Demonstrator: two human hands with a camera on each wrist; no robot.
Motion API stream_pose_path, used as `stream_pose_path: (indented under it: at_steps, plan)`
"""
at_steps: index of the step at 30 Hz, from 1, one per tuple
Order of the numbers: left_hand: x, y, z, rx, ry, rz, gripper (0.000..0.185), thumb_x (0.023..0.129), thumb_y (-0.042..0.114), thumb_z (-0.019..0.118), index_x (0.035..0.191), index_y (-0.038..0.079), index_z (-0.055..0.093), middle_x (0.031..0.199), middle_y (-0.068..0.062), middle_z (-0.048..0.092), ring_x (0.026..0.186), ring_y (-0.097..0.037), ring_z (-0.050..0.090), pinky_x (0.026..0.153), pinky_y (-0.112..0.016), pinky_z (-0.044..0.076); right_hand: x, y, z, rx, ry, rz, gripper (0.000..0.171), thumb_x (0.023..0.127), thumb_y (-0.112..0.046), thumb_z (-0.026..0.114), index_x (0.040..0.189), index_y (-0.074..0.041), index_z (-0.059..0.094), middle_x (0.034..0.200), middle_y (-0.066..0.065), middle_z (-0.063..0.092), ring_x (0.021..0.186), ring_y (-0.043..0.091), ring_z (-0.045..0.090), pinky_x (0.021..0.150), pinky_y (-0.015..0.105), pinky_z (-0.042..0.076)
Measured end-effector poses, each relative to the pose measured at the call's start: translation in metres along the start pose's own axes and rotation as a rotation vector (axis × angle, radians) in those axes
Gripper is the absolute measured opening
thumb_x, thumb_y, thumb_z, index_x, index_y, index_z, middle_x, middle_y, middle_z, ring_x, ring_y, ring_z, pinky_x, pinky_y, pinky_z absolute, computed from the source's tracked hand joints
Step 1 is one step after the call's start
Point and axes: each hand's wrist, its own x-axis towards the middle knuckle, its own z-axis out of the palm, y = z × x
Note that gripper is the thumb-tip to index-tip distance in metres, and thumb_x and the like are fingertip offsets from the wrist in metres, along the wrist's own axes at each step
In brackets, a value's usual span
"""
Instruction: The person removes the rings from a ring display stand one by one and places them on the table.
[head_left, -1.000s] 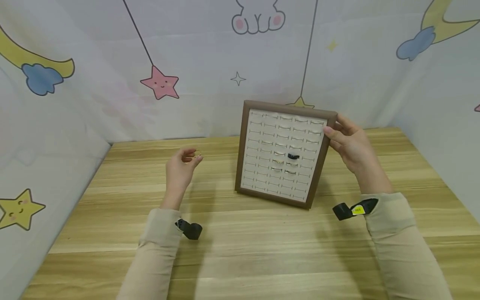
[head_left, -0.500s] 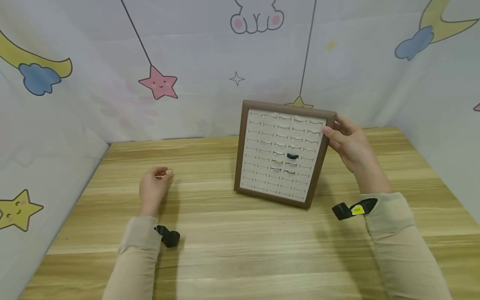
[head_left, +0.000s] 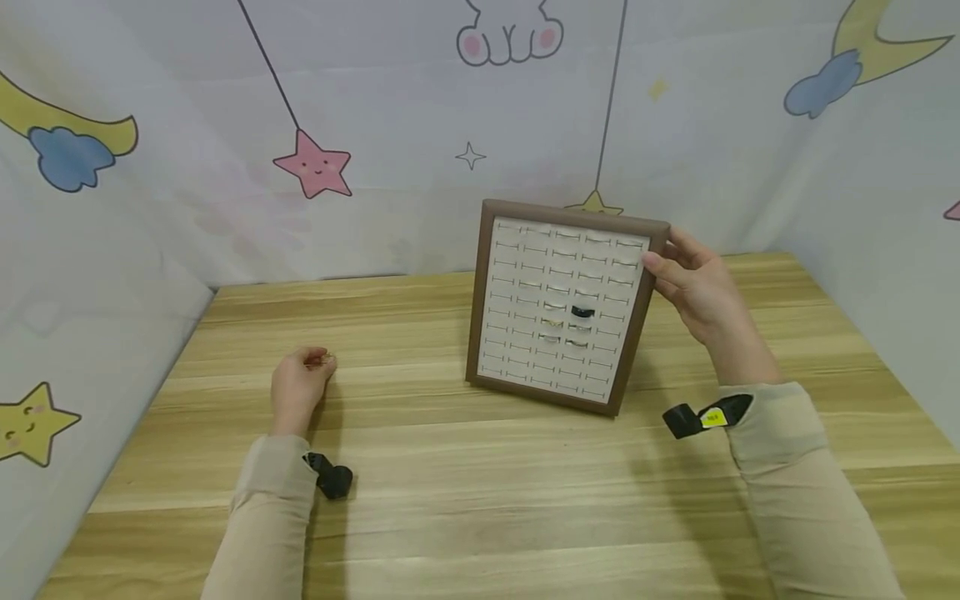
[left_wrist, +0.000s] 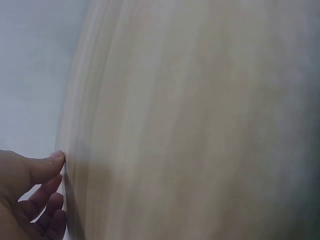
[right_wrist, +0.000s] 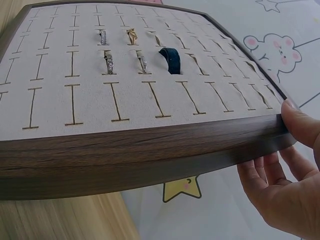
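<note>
My left hand [head_left: 298,385] is low over the left part of the table, thumb and fingertips together at a small gold ring [head_left: 328,358]. In the left wrist view the fingertips [left_wrist: 59,155] come down at the wood, and the ring is hidden there. With my right hand [head_left: 705,292] I grip the upper right corner of a brown-framed ring display board [head_left: 624,367], thumb in front and fingers behind. The board stands tilted on the table. Its white slotted face carries several rings, among them a wide dark ring [right_wrist: 172,61], a gold ring [right_wrist: 132,36] and a silver ring [right_wrist: 109,63].
The wooden table [head_left: 450,492] ends at a white cloth backdrop [head_left: 405,100] printed with stars and moons. More cloth closes off both sides. A small black camera [head_left: 330,477] is on the left wrist, another black camera [head_left: 682,421] on the right.
My left hand has moved left and down with the gold ring, from beside the board to the table surface. The right hand and the board have stayed in place.
</note>
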Motion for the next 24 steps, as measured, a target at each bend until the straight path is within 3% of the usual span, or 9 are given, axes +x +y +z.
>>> stream_pose_path:
  at_steps: [8, 15, 24]
  plan:
    - [0.003, 0.000, 0.000, 0.036, -0.030, -0.018, 0.037, 0.096, 0.013, 0.055, 0.128, -0.005, 0.055, 0.127, -0.027, 0.058, 0.117, -0.040, 0.054, 0.099, -0.050, 0.043, 0.000, 0.000, -0.001, -0.004, -0.004, 0.000, 0.074, 0.088, -0.010, 0.067, 0.150, -0.008, 0.028, 0.111, -0.002, 0.048, 0.096, 0.005, 0.055, 0.082, 0.012, 0.051]
    - [0.002, -0.001, -0.001, 0.007, -0.038, -0.037, 0.039, 0.096, 0.012, 0.054, 0.131, -0.006, 0.052, 0.131, -0.028, 0.055, 0.122, -0.041, 0.052, 0.103, -0.050, 0.042, 0.000, 0.000, 0.000, -0.008, 0.004, 0.009, 0.076, 0.087, -0.010, 0.067, 0.151, -0.007, 0.026, 0.111, -0.003, 0.047, 0.097, 0.004, 0.054, 0.081, 0.011, 0.051]
    - [0.001, 0.015, -0.002, -0.166, -0.049, -0.092, 0.047, 0.095, 0.013, 0.054, 0.139, 0.000, 0.045, 0.143, -0.025, 0.043, 0.130, -0.039, 0.046, 0.104, -0.048, 0.041, 0.000, -0.001, -0.001, -0.029, 0.008, 0.019, 0.079, 0.088, -0.009, 0.066, 0.152, -0.004, 0.020, 0.111, -0.004, 0.047, 0.099, 0.003, 0.051, 0.081, 0.010, 0.050]
